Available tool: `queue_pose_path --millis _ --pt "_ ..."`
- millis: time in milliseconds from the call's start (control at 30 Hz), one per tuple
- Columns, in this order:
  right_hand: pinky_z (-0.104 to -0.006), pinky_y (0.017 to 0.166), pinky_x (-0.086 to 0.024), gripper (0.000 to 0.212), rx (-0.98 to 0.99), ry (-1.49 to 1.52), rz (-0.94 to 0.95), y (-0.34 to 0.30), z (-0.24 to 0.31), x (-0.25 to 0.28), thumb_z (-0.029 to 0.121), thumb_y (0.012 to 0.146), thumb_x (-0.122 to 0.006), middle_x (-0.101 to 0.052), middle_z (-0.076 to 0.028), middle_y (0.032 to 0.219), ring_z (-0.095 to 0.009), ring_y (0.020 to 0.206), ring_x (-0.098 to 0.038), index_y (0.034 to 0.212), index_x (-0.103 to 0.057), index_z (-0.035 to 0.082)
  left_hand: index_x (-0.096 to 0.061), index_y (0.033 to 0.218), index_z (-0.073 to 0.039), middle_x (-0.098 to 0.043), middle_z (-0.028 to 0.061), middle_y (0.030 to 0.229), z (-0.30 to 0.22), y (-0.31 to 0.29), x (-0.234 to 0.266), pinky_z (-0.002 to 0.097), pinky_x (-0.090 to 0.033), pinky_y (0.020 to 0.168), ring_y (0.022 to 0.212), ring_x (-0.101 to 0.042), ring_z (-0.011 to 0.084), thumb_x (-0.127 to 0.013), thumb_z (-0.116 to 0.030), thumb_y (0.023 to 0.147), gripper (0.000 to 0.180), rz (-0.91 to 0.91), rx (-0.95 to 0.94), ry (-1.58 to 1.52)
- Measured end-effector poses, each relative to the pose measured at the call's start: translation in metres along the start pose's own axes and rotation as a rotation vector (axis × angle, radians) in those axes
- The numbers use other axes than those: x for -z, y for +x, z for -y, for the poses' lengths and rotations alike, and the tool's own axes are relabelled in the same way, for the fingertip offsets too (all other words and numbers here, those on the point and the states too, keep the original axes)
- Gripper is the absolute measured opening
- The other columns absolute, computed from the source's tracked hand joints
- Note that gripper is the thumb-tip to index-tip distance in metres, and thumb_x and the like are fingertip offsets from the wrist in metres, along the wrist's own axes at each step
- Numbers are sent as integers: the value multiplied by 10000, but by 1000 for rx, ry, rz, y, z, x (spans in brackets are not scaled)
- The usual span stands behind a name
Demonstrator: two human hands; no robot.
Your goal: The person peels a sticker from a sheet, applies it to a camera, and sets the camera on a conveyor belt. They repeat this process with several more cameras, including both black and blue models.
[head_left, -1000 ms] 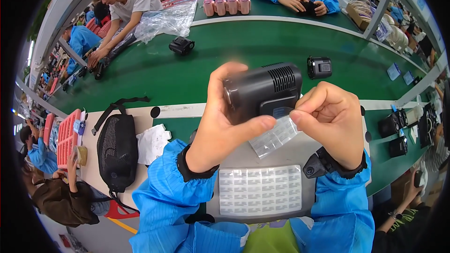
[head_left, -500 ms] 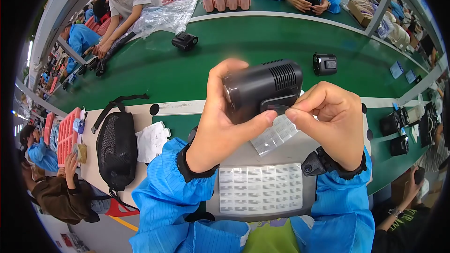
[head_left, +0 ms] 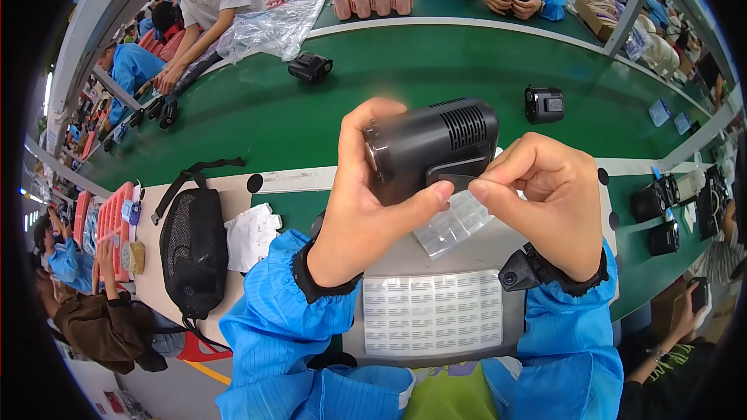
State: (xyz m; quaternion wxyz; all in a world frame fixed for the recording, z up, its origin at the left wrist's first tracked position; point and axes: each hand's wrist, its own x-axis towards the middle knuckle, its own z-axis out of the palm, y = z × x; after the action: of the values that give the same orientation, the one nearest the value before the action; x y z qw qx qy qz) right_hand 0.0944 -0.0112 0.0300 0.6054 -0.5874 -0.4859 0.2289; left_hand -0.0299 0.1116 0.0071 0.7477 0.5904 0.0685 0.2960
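Observation:
My left hand [head_left: 354, 210] is closed around a black rounded device [head_left: 420, 144] with vent slots on its upper side, held tilted above the work surface. Its thumb presses near the lower edge of the housing. Between the thumb and forefinger of my right hand [head_left: 545, 194] is a small clear film label [head_left: 461, 182], its other end against the device by my left thumb. Below the hands lies a clear sheet of labels [head_left: 455, 225]. Closer to me, a white sheet of printed labels [head_left: 433, 315] rests on a grey surface.
Two similar black devices stand on the green belt, one at left [head_left: 311, 68] and one at right [head_left: 544, 104]. A black mesh bag [head_left: 194, 249] and a white cloth [head_left: 253, 237] lie to my left. Several pink devices [head_left: 381, 1] and co-workers are across the belt.
Both hands and the held device have shifted slightly left. The two black devices on the belt have moved a little to the right. My grips look the same.

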Motion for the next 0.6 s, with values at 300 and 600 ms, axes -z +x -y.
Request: queue_pose_path --millis 300,600 --pt "-171 490 -362 107 -20 222 -7 1 3 3 -22 707 -667 -578 -20 652 -27 562 -455 691 -562 -9 -213 1226 -85 -412 125 1145 -5 0 1 303 -443 862 1051 -481 193 -650 82 693 709 63 55 -79" --pt "-188 534 -395 105 11 70 13 0 0 4 -81 697 -637 -584 -66 698 -73 619 -511 705 -554 -17 -201 1233 -75 -410 133 1157 -1 0 0 318 -428 892 1073 -477 205 -666 85 678 741 73 -26 -25"
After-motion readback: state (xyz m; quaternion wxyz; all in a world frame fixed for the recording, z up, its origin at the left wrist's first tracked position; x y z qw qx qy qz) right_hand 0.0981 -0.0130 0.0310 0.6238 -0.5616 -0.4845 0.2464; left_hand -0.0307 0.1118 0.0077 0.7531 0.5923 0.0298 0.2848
